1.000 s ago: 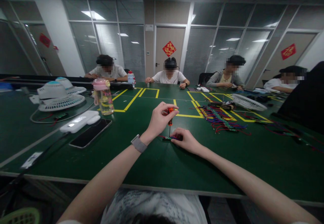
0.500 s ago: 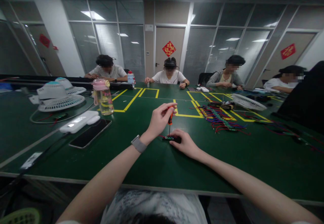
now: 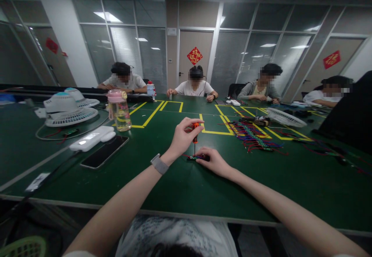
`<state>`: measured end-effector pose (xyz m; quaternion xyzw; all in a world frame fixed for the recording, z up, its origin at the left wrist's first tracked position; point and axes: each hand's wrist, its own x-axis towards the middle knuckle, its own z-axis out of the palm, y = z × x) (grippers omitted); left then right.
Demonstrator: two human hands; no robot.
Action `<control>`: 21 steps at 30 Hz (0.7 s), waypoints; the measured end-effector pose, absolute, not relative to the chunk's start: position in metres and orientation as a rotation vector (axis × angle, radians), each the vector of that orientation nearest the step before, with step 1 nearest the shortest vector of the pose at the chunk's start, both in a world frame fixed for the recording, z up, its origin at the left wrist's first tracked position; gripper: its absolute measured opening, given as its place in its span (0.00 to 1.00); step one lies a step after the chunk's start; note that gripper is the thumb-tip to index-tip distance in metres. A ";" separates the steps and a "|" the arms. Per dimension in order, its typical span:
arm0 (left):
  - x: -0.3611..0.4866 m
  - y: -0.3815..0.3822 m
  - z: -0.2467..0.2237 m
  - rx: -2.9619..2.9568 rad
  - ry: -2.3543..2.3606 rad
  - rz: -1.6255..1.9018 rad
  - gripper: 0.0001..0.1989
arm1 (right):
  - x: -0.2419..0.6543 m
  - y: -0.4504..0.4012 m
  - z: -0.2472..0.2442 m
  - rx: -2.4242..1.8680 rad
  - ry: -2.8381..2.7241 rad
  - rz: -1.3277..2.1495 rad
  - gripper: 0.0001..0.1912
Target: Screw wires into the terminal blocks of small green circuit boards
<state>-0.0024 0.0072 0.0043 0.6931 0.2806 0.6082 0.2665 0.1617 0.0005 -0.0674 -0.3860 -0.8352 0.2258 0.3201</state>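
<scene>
My left hand (image 3: 185, 134), with a grey watch at the wrist, has its fingers round the handle of an orange and black screwdriver (image 3: 195, 137). The screwdriver stands upright, its tip down at a small green circuit board (image 3: 192, 157) on the green table. My right hand (image 3: 213, 161) rests on the table and grips the right end of that board between thumb and fingers. Red and dark wires show beside the board. Part of the board is hidden by my right fingers.
A phone (image 3: 105, 152), a white power strip (image 3: 90, 138), a pink-lidded bottle (image 3: 120, 111) and white fans (image 3: 71, 113) are at left. Wired circuit boards (image 3: 254, 135) lie at right, near a white fan grille (image 3: 286, 117). Several people sit across the table.
My left thumb and fingers have shifted on the screwdriver handle, showing more of its orange top. My right fingers have moved slightly on the board.
</scene>
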 end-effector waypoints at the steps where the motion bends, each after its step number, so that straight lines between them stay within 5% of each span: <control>1: -0.003 0.008 0.004 1.886 0.795 1.678 0.09 | 0.162 0.001 -0.067 -1.005 -2.204 0.593 0.08; 8: -0.003 0.009 0.007 1.717 0.605 1.552 0.14 | 0.164 0.001 -0.069 -0.980 -2.222 0.546 0.09; 16: -0.006 0.012 0.007 1.794 0.791 1.699 0.07 | 0.164 0.000 -0.068 -0.982 -2.221 0.556 0.09; 21: -0.005 0.007 0.006 1.883 0.710 1.611 0.14 | 0.165 0.000 -0.067 -0.965 -2.239 0.548 0.10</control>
